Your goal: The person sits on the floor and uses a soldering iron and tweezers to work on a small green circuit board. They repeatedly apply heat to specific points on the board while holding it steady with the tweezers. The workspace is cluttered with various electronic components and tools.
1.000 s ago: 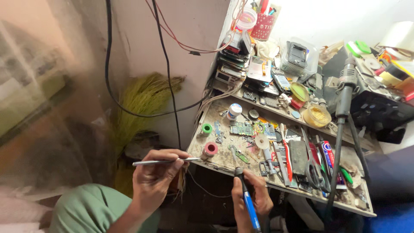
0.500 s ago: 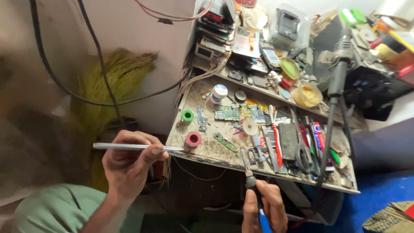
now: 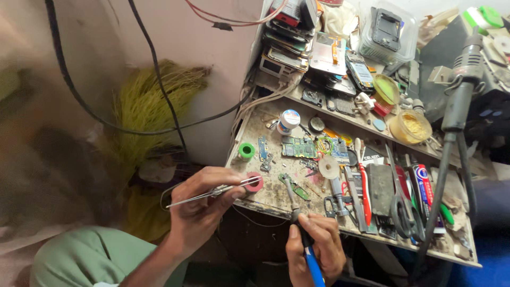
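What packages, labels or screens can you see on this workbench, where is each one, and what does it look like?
Clear plastic box: top shelf, rectangular, a dark part inside.
Phone stack: shelf's left end, flat dark slabs, screens unlit.
Small jar: bench's back left, round, white with a blue label.
Tube: bench's right, long, red, white and blue.

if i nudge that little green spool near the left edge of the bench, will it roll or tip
The green spool seems to rest flat on one end, so a nudge would probably slide it, not roll it. It looks small and light, so it should move easily. It sits close to the workbench edge, so a hard push might send it off.
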The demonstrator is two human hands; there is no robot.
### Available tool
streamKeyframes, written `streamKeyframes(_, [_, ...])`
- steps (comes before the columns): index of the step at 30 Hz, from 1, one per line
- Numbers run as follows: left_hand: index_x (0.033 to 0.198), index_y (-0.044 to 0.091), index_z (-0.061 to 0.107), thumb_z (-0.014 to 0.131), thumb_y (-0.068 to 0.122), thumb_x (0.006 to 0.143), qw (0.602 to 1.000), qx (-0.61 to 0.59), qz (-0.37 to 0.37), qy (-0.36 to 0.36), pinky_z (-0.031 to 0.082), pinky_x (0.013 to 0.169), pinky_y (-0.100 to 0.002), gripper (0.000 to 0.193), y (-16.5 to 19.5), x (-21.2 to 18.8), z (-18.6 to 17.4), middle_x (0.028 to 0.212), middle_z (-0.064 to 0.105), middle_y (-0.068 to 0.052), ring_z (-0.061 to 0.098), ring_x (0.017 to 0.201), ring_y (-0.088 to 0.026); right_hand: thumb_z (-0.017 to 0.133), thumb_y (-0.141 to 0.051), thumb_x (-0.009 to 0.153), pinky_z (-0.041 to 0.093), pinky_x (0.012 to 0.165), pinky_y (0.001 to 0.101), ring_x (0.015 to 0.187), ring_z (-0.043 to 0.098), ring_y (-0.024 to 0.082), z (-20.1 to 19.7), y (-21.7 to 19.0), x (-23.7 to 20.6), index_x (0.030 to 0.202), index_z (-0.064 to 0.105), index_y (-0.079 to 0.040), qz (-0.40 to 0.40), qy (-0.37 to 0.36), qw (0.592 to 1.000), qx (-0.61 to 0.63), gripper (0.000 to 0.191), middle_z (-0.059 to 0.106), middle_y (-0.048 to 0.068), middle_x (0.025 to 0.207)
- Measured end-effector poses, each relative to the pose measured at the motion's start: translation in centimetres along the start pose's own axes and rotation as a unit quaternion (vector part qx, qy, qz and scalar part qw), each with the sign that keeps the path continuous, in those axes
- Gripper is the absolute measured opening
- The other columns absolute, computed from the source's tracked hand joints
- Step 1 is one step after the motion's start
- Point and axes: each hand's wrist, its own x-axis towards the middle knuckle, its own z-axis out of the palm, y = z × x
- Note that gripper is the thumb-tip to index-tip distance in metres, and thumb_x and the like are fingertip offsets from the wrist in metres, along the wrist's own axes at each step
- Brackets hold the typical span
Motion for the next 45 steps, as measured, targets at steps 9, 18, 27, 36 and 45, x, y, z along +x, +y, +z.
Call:
streamKeyframes(9, [0.108, 0.005, 0.062, 0.079, 0.006, 0.091, 0.993, 0.086, 0.029, -0.07, 0.058, 0.099, -0.037, 0.023, -0.6, 3.6, 1.7, 0.11, 0.071, -0.011, 0.073, 0.109, -0.025, 0.076, 0.003, 0.072, 0.056, 0.083, 0.0349, 0.08, 0.066, 0.02, 0.4, 0.0, 0.1, 0.101, 0.072, -0.004, 0.005, -0.01, 1.0, -0.006, 0.031, 0.067, 0.008, 0.085])
streamKeyframes(18, [0.107, 0.004, 0.062, 0.081, 0.008, 0.09, 0.982, 0.155, 0.046, -0.094, 0.057, 0.096, -0.039, 0.026, -1.1, 3.1, 1.7, 0.109, 0.069, -0.013, 0.071, 0.109, -0.03, 0.075, 0.003, 0.074, 0.056, 0.085, 0.0368, 0.081, 0.064, 0.021, 0.0, -0.6, -0.4, 0.104, 0.073, -0.002, 0.049, -0.039, 0.998, -0.03, 0.031, 0.065, 0.008, 0.085])
streamKeyframes(27, [0.101, 0.007, 0.061, 0.082, 0.009, 0.088, 0.964, 0.223, 0.089, -0.113, 0.05, 0.107, -0.047, 0.025, -1.0, 3.3, 1.9, 0.099, 0.066, -0.007, 0.067, 0.114, -0.029, 0.076, 0.005, 0.073, 0.056, 0.081, 0.0339, 0.078, 0.066, 0.019, 0.2, 0.1, -0.5, 0.103, 0.073, -0.003, 0.028, -0.024, 0.999, -0.01, 0.031, 0.068, 0.007, 0.085])
streamKeyframes(36, [0.104, 0.008, 0.063, 0.082, 0.01, 0.085, 0.964, 0.219, 0.082, -0.124, 0.038, 0.12, -0.057, 0.027, -1.6, 3.3, 1.8, 0.098, 0.066, -0.003, 0.066, 0.119, -0.029, 0.078, 0.002, 0.068, 0.056, 0.083, 0.035, 0.077, 0.067, 0.017, 0.1, 0.7, -0.8, 0.102, 0.074, -0.006, 0.017, -0.029, 0.999, -0.024, 0.035, 0.069, 0.005, 0.083])
streamKeyframes(45, [0.101, 0.009, 0.062, 0.082, 0.01, 0.085, 0.957, 0.248, 0.079, -0.131, 0.035, 0.121, -0.059, 0.025, -1.4, 3.4, 1.9, 0.099, 0.067, -0.003, 0.064, 0.121, -0.028, 0.079, -0.001, 0.069, 0.057, 0.083, 0.0361, 0.077, 0.067, 0.018, -0.1, 1.0, -0.9, 0.103, 0.074, -0.006, 0.009, -0.04, 0.999, -0.028, 0.035, 0.068, 0.005, 0.082])
